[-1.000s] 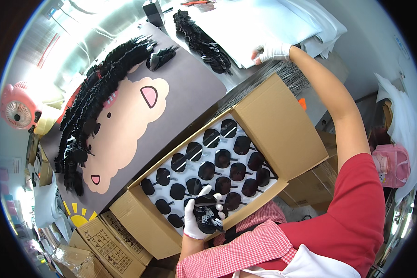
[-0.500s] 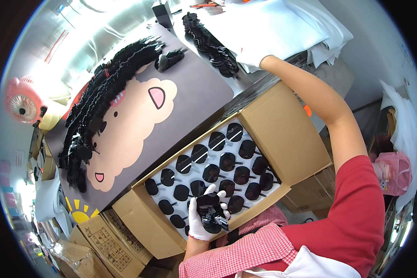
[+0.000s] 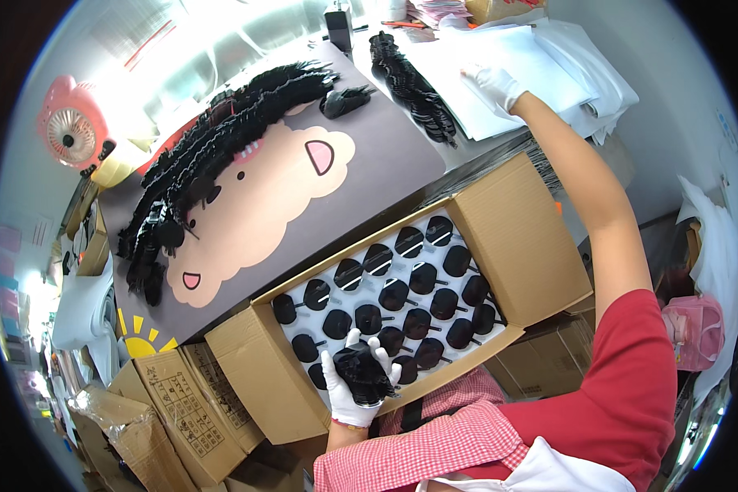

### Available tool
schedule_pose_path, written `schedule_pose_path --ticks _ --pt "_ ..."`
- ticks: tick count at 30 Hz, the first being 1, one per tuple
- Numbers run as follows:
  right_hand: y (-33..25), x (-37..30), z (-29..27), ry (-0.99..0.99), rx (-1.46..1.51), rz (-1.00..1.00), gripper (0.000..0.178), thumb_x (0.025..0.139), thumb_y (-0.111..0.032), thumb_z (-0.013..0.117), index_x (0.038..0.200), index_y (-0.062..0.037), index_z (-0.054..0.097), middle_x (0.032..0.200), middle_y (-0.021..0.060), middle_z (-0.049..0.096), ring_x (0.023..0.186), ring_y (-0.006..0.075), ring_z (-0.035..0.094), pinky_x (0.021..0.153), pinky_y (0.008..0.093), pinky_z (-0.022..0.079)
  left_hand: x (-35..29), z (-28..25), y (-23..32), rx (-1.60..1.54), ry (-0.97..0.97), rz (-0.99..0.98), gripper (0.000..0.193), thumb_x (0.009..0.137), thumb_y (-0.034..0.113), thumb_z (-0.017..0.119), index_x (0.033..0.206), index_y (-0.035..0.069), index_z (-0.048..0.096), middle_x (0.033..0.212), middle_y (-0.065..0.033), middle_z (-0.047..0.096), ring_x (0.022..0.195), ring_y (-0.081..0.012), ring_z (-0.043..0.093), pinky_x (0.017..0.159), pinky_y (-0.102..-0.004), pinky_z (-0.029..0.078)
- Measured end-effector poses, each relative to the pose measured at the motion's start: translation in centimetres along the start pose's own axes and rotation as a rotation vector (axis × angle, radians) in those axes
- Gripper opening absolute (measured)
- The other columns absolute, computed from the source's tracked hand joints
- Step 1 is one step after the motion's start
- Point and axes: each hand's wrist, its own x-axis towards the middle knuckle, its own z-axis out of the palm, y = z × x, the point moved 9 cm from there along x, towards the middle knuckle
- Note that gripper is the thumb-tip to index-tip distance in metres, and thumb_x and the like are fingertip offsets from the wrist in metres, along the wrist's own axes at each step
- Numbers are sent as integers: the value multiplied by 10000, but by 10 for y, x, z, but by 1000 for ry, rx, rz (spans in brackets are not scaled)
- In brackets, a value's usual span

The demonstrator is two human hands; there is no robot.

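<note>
My left hand [image 3: 351, 402], in a white glove, is closed from below around a stack of dark, glossy, rounded lens-like pieces [image 3: 364, 374]. It hovers over the near side of an open cardboard box [image 3: 519, 238]. Inside, rows of similar dark pieces with short stems [image 3: 417, 323] lie apart on a white sheet. My right hand [image 3: 498, 87], also gloved, reaches far out to a pile of white sheets [image 3: 492, 51]. Its fingers are stretched out over the top sheet; whether they press on it I cannot tell.
Beyond the box, a grey mat with a cartoon print [image 3: 287, 197] bears a long curved row of stacked dark pieces [image 3: 221, 135] and a short stack [image 3: 344, 102]. Another row [image 3: 412, 88] lies beside the sheets. A pink fan [image 3: 72, 131] stands far left, cartons [image 3: 190, 402] near left.
The view has shifted, so the scene sits further right. My right hand has moved slightly rightward over the white sheets, which now lie flatter. My left hand still holds the stack over the box.
</note>
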Motion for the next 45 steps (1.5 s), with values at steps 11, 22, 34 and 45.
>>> schedule_pose_path --ticks 11,22,34,45 --pt "-223 -279 171 -900 341 -305 327 901 -406 629 799 -103 700 1604 143 195 1455 493 49 1154 581 83 -64 13 50 49 28 202 497 941 528 534 1341 235 557 1290 -69 576 1054 -220 581 862 -382 501" --pt "-251 -306 215 -270 -427 -444 577 794 -347 694 1312 -132 557 1453 148 445 1346 380 387 1069 569 269 -55 23 48 477 58 100 532 988 401 512 1457 193 371 1199 -120 581 937 -222 626 704 -355 562" --pt "-276 -315 272 -392 -138 -419 570 829 -411 665 1269 -66 554 1331 143 516 1255 352 467 1033 489 378 -54 -29 105 714 588 572 618 954 197 618 1479 141 298 1218 -82 558 1009 -185 599 837 -340 529" --pt "-244 -336 247 -694 455 329 234 814 -232 722 882 -10 695 720 89 663 678 139 616 657 287 505 -10 -1 75 882 132 405 521 906 102 665 1383 90 455 1209 -58 564 1054 -151 566 896 -283 494"
